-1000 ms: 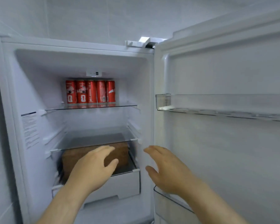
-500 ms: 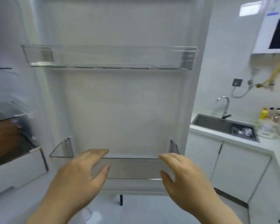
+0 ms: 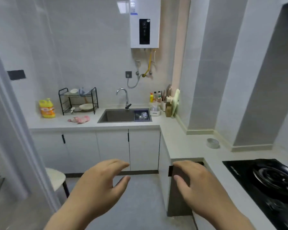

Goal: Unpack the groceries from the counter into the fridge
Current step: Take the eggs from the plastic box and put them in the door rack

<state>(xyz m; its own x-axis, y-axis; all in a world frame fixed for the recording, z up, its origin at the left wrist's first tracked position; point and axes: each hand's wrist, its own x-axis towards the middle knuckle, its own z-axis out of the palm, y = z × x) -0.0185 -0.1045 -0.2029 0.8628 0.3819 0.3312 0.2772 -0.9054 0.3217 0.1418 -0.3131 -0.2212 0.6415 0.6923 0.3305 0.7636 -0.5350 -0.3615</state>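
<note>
Head view. Left hand and right hand are raised side by side, palms down, over the grey floor. On both, fingers are loosely bent and the thumb is spread wide; neither holds anything.

The right hand overlaps the near corner of the L-shaped counter; the left is apart from it.

On the counter's far run: yellow bottle, black dish rack, pink cloth, sink. On the near run: small round clear container, black cooktop with a pan.

Which of these are groceries — cannot tell. Blurred white panel at the left edge — possibly the fridge, not certain.
</note>
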